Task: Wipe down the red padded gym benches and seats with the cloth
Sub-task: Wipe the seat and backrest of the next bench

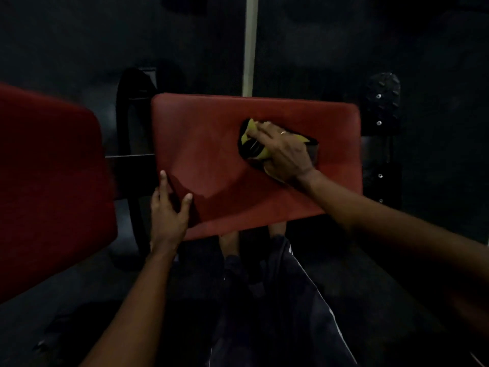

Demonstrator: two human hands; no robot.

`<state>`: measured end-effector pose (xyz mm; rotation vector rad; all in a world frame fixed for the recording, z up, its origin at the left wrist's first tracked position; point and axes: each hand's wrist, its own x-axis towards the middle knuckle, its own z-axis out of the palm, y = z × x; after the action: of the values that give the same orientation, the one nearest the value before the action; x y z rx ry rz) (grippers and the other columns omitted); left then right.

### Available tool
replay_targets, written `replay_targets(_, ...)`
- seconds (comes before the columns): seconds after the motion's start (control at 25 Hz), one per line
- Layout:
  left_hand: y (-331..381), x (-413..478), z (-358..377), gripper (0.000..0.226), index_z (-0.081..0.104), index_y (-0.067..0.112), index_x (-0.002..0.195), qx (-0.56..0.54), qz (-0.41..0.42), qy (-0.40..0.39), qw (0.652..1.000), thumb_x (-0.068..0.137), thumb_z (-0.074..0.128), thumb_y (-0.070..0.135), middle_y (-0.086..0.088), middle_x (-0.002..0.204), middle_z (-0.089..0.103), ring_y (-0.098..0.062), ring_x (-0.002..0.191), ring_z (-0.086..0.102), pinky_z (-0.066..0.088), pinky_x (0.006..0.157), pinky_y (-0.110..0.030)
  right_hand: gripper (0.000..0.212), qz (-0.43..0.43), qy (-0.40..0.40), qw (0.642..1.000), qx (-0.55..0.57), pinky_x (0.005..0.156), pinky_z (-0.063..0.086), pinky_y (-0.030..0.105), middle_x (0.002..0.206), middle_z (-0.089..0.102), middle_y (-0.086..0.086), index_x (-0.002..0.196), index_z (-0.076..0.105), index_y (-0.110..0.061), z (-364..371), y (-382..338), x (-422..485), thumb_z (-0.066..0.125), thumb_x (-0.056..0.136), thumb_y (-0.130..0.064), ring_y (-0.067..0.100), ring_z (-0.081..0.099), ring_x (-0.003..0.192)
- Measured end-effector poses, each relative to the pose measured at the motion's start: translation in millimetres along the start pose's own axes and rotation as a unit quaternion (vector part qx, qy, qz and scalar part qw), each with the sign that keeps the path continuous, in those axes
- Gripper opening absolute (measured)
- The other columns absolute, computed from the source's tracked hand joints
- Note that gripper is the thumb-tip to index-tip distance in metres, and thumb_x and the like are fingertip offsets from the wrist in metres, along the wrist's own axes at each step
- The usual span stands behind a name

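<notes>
Nearest the camera, at about six o'clock, the person's dark trousers (277, 300) and bare feet (230, 245) show just under the near edge of the red seat pad (211, 144), which fills the middle of the view. Judging progress from how things lie: the wiping of this pad looks under way rather than finished, since the cloth sits on its far-right part, toward one o'clock, and nothing in the dim light tells which areas have already been covered; a darker patch near the pad's near-left corner could be shadow or damp, and I cannot tell which. A second red pad (50, 186) at nine o'clock has no cloth or hand on it, so by my reckoning it is either already done or waiting. The left hand (169, 210) grips the near-left corner of the seat pad at about seven o'clock, thumb on top and fingers curled round the edge, apparently steadying it. Farther off, the right hand (283, 152) presses flat on the yellow and black cloth (251, 144), fingers spread and fairly straight over it, a ring on one finger. Beyond, at twelve o'clock, a pale upright post (250, 43) rises against dark equipment.
</notes>
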<state>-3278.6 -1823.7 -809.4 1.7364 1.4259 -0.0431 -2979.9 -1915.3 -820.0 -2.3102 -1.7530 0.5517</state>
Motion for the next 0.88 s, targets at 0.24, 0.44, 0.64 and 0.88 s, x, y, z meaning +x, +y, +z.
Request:
replay_targets(0.24, -14, -18, 11, 0.075, 0.006, 0.040, 0.159, -0.066, -0.036, 0.011, 0.997, 0.102, 0.054, 0.034, -0.014, 0.160, 0.023, -0.028, 0.142, 0.035, 0.027, 0.109, -0.034, 0.067, 0.208, 0.081, 0.972, 0.071, 0.107, 0.045, 0.046, 0.148, 0.050, 0.003, 0.143, 0.051, -0.023, 20, -78, 41, 0.071, 0.079, -0.023, 0.025, 0.043, 0.140)
replay_targets(0.44, -26, -24, 6, 0.077, 0.005, 0.045, 0.158, -0.085, -0.036, 0.002, 0.996, 0.100, 0.055, 0.034, -0.014, 0.157, 0.028, -0.029, 0.140, 0.037, 0.033, 0.114, -0.047, 0.063, -0.109, -0.089, 0.990, -0.027, 0.104, 0.045, 0.047, 0.153, 0.044, 0.005, 0.148, 0.044, -0.021, 13, -76, 37, 0.062, 0.088, -0.028, 0.030, 0.039, 0.143)
replay_targets(0.64, -38, -43, 18, 0.069, 0.003, 0.042, 0.158, -0.082, -0.032, 0.015, 0.996, 0.103, 0.045, 0.040, -0.017, 0.162, 0.020, -0.033, 0.148, 0.025, 0.028, 0.118, -0.051, 0.066, 0.124, 0.035, 0.992, 0.017, 0.105, 0.044, 0.051, 0.147, 0.051, 0.003, 0.145, 0.047, -0.020, 32, -124, 69, 0.067, 0.082, -0.026, 0.027, 0.044, 0.139)
replay_targets(0.88, -44, -44, 8, 0.071, 0.001, 0.037, 0.159, -0.064, -0.014, -0.024, 0.998, 0.104, 0.046, 0.032, -0.014, 0.166, 0.011, -0.030, 0.151, 0.017, 0.023, 0.118, -0.044, 0.065, -0.167, -0.121, 0.977, -0.048, 0.106, 0.039, 0.048, 0.158, 0.039, 0.000, 0.151, 0.039, -0.024, 32, -108, 28, 0.045, 0.089, -0.040, 0.025, 0.034, 0.146)
